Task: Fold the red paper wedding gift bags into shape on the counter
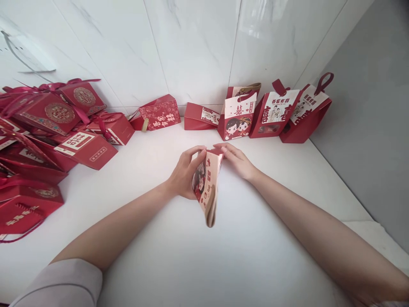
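Note:
Above the middle of the white table, a red and cream paper gift box (209, 172) is held tipped, its brown strap handle pointing toward me and its base end away. Cartoon figures show on its left side and red characters on its narrow cream side. My left hand (187, 170) is closed around the box's left side, thumb on the upper edge. At the far end, my right hand (238, 160) has its fingers and thumb on a red flap. Its fingertips are partly hidden behind the box's edge.
Red gift boxes with ribbons (47, 113) are piled at the left. Along the tiled wall (191, 51) lie a patterned red box (159, 113) and a plain red one (198, 117). Upright boxes (239, 117) stand at the right, near a grey side wall (367, 106).

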Tool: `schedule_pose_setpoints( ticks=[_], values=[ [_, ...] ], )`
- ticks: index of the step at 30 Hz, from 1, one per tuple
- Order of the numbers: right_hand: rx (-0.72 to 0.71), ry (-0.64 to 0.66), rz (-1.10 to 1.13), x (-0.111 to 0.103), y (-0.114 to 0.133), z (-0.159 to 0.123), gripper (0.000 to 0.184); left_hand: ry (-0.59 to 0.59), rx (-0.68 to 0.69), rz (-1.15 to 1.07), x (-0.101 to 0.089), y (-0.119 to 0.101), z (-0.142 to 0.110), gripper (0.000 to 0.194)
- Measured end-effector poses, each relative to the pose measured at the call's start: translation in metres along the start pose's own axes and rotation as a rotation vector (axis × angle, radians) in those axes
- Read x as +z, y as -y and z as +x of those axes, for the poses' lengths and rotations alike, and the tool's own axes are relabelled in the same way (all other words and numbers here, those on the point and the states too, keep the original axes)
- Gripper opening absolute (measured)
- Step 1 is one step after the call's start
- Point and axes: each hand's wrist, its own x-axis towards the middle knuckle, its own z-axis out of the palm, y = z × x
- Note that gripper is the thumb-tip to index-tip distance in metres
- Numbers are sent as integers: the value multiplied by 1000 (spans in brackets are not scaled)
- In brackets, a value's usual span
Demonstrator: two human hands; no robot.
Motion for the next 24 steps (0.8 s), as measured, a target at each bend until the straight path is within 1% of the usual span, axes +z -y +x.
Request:
schedule_pose_setpoints(
  ticks=[1,3,6,7,9,10,12,14,15,16,17,18,19,20,21,22,23,24],
  values=[
    [33,-23,65,-1,0,0,44,-22,45,62,-3,-1,1,140],
    [44,-6,143,-2,0,0,52,-61,39,147,-5,-3,4,140],
    [-35,83,162,-1,-4,0,68,-76,-10,123,-6,-3,7,135],
    [-66,115,150,-1,-5,0,68,-68,-19,75,-7,-2,8,132],
    [-113,164,100,1,-8,-1,60,-35,-39,-45,-8,1,10,123],
    [-131,167,61,1,-8,-1,57,-21,-49,-99,-9,3,10,119],
    [-160,122,-23,3,-6,-3,57,-17,-71,-162,-9,5,11,114],
    [-177,66,-79,4,-2,-5,59,-24,-95,-212,-9,6,10,115],
    [-182,58,-93,4,0,-5,56,-26,-118,-266,-7,6,9,113],
    [-185,67,-103,4,3,-6,53,-27,-176,-344,-6,7,8,106],
    [-180,80,-103,4,5,-7,51,-33,-277,-440,-4,7,7,93],
    [-168,86,-94,4,6,-7,50,-58,-420,-540,-2,7,7,78],
    [-155,85,-76,4,7,-7,50,-103,-591,-635,0,8,6,66],
    [-147,78,-49,4,7,-7,51,-161,-766,-715,2,10,6,60],
    [-142,78,-12,3,8,-7,52,-222,-917,-780,3,12,6,60],
    [-139,95,29,2,7,-6,53,-277,-1025,-838,4,15,7,59],
    [-138,129,68,2,7,-6,54,-318,-1083,-898,4,18,7,58],
    [-134,170,97,1,7,-5,56,-339,-1099,-959,3,21,8,59]
  ],
)
